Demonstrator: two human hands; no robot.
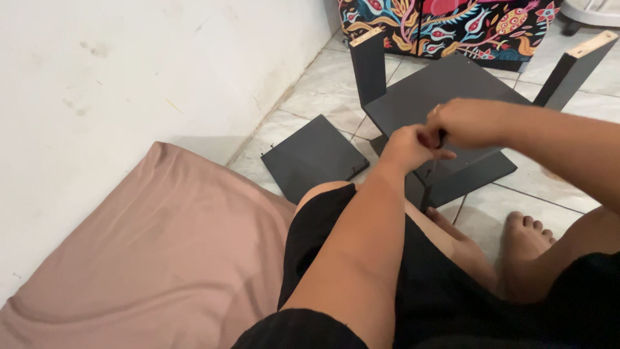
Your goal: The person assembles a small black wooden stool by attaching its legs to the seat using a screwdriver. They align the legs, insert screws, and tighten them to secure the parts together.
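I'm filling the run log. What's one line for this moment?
left hand: closed on small dark tool | right hand: closed on same | upturned black table: under hands | loose black panel: on tiles

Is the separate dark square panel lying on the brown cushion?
No, the dark square panel lies flat on the tiled floor, beside the brown cushion.

loose panel (314,157) on floor (516,207), left of upturned table (439,97), cushion (148,258) perhaps against wall (129,64)
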